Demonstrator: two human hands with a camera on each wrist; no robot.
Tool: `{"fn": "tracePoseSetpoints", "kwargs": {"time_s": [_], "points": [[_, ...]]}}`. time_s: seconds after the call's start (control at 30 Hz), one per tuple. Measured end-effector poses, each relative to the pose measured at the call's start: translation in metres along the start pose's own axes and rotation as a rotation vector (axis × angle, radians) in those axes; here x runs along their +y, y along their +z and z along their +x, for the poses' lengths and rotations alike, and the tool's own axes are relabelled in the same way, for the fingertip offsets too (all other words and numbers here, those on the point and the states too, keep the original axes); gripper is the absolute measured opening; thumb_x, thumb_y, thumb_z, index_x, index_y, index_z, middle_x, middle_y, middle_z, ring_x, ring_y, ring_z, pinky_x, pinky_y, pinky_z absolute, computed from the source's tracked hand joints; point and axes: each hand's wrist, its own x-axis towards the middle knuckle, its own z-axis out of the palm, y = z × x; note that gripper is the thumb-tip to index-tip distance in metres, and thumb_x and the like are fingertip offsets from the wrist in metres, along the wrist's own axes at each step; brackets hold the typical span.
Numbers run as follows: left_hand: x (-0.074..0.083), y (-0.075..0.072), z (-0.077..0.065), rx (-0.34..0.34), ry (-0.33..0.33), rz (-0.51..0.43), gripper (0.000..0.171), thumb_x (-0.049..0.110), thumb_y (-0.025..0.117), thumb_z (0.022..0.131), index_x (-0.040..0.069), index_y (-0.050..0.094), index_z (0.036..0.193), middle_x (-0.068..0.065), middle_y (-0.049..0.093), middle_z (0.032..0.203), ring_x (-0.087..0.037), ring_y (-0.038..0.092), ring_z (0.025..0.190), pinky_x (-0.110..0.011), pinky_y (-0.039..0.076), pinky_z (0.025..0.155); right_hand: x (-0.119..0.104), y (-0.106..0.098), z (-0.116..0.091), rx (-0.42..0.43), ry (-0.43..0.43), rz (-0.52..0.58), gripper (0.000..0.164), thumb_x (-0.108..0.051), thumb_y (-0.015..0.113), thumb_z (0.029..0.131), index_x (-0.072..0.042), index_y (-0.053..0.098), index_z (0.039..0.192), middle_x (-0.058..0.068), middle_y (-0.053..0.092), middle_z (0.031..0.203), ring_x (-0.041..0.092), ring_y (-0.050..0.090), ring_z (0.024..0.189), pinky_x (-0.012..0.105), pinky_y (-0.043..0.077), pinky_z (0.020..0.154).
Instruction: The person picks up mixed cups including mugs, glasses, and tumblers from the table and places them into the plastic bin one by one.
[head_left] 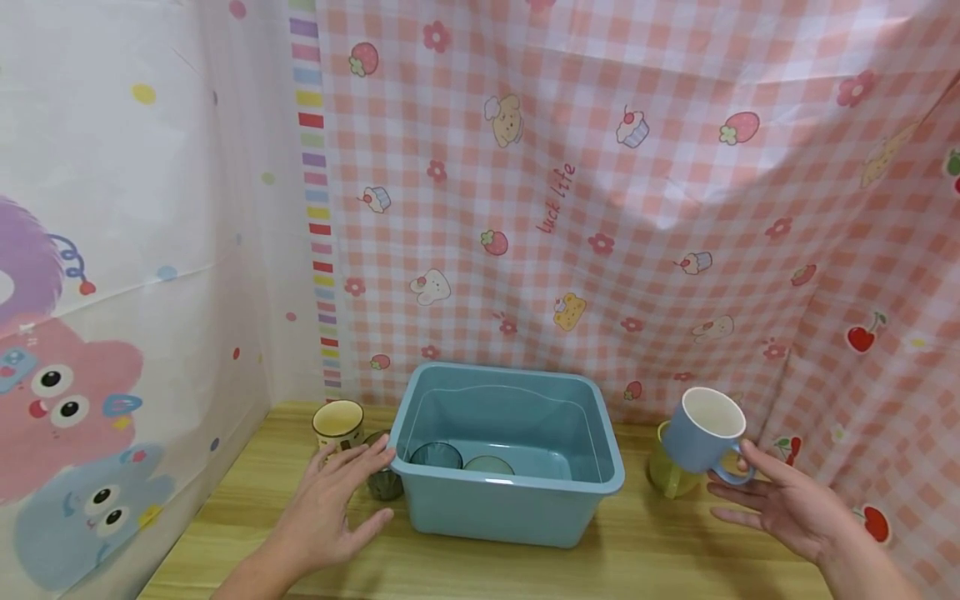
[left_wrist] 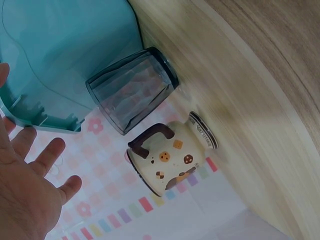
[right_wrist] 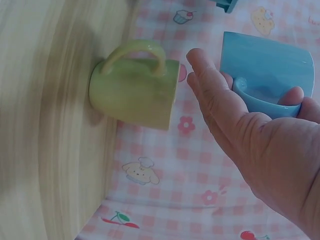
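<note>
My right hand (head_left: 798,504) grips a blue mug (head_left: 699,433) with a white inside by its handle, raised above the table. Below and behind it stands a yellow-green mug (right_wrist: 135,90), upright on the table. My left hand (head_left: 330,500) is spread, fingertips right at the left rim of a blue plastic basin (head_left: 510,508). Beside that hand, a dark glass tumbler (left_wrist: 132,87) stands against the basin's left side. Further left is a cream mug (left_wrist: 172,157) with a brown handle and cookie prints. Two glasses, one dark (head_left: 437,456) and one paler (head_left: 489,465), are inside the basin.
The wooden table (head_left: 660,550) backs onto a pink checked cloth (head_left: 525,250) hanging behind. A white printed cloth (head_left: 150,333) hangs along the left side. More checked cloth with cherries (head_left: 873,417) hangs on the right, close to my right hand.
</note>
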Motion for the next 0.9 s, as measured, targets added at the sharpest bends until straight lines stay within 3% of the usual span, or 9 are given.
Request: {"fn": "tracePoseSetpoints", "kwargs": {"time_s": [0.2,0.4,0.63,0.9], "points": [[0.001,-0.001,0.0,-0.001,0.003,0.007,0.077,0.034,0.091,0.081,0.018,0.062,0.151,-0.005,0.06,0.159,-0.036,0.066,0.13,-0.075,0.037,0.112,-0.006,0.009,0.007,-0.065,-0.021,-0.017,0.049,-0.043,0.029,0.117,-0.022,0.067,0.093,0.001,0.067,0.128,0.019,0.07,0.12,0.055,0.057,0.11],[0.002,0.0,0.0,0.012,0.013,0.009,0.077,0.034,0.091,0.081,0.016,0.062,0.15,-0.006,0.06,0.158,-0.035,0.066,0.129,-0.075,0.036,0.112,-0.009,0.02,0.014,-0.012,-0.04,-0.071,0.044,-0.043,0.033,0.117,-0.021,0.065,0.095,0.004,0.064,0.128,0.019,0.07,0.121,0.054,0.059,0.108],[0.001,0.001,0.0,0.01,0.009,0.013,0.077,0.034,0.09,0.08,0.016,0.062,0.15,-0.006,0.06,0.158,-0.036,0.067,0.128,-0.074,0.036,0.113,-0.012,0.029,0.019,-0.034,-0.065,-0.069,0.046,-0.041,0.033,0.117,-0.022,0.066,0.091,0.003,0.069,0.126,0.019,0.07,0.121,0.052,0.059,0.106],[0.0,0.001,0.0,0.013,0.012,0.015,0.078,0.034,0.091,0.08,0.016,0.062,0.15,-0.006,0.06,0.158,-0.036,0.067,0.129,-0.073,0.036,0.113,-0.015,0.038,0.024,0.003,-0.084,-0.123,0.043,-0.043,0.036,0.116,-0.023,0.066,0.093,0.004,0.063,0.131,0.021,0.068,0.124,0.051,0.059,0.107]]}}
